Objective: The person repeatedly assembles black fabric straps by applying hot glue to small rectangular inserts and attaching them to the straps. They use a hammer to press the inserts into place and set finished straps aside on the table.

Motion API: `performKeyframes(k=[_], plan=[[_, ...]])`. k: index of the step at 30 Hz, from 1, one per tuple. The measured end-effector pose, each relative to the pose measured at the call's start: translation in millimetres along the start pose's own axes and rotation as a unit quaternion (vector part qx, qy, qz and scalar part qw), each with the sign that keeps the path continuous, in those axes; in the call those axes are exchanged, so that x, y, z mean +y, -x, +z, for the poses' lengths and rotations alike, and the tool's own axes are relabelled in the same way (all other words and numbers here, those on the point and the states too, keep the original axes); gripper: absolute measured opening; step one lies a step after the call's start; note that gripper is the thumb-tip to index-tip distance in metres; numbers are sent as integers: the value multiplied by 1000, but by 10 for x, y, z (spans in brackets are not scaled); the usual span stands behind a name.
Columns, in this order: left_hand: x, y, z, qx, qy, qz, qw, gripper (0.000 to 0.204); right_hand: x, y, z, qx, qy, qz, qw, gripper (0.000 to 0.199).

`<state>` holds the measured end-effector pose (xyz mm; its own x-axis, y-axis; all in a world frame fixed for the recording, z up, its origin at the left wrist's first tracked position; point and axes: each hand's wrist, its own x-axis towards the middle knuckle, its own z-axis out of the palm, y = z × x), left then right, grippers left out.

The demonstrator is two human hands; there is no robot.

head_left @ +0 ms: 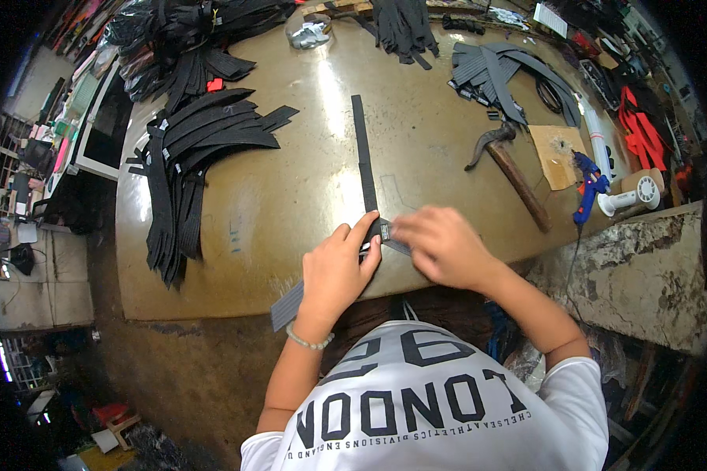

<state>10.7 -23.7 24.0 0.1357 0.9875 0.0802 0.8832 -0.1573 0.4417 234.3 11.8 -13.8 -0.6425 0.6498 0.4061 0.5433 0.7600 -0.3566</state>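
A black webbing strap (364,169) runs away from me along the middle of the table. My left hand (339,263) pins its near end, with the forefinger and thumb closed around it. A small dark label with pale print (385,231) lies beside those fingertips. From under my left wrist a grey ribbed strap end (287,304) sticks out over the table edge. My right hand (441,247) is just right of the label; its fingertips are smeared by motion, so I cannot see whether they hold anything.
The brown table (275,212) carries black straps (177,169) on the left and grey straps (491,74) at the far right. A hammer (518,169), a cardboard piece (556,157), a blue glue gun (587,188) and a white spool (630,198) lie right. More black straps (403,31) lie at the far edge.
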Motion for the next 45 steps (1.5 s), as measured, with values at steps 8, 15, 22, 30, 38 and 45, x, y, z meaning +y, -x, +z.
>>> performKeyframes(k=[8, 15, 22, 30, 38, 45], plan=[[-136, 188, 46, 135, 113, 0, 984, 26, 259, -34, -785, 39, 163, 509, 844, 40], [-214, 285, 144, 139, 156, -56, 976, 16, -617, -122, -395, -167, -77, 296, 937, 34], [-239, 272, 62, 102, 153, -35, 982, 17, -630, -110, -424, -88, -142, 287, 943, 37], [-171, 263, 69, 73, 42, 14, 996, 26, 168, 295, -426, 65, 107, 415, 901, 37], [91, 154, -88, 60, 396, -16, 916, 21, 134, -184, -816, -44, -395, 342, 851, 35], [256, 200, 38, -76, 394, -41, 915, 27, -187, -677, -244, -85, -508, 318, 796, 27]])
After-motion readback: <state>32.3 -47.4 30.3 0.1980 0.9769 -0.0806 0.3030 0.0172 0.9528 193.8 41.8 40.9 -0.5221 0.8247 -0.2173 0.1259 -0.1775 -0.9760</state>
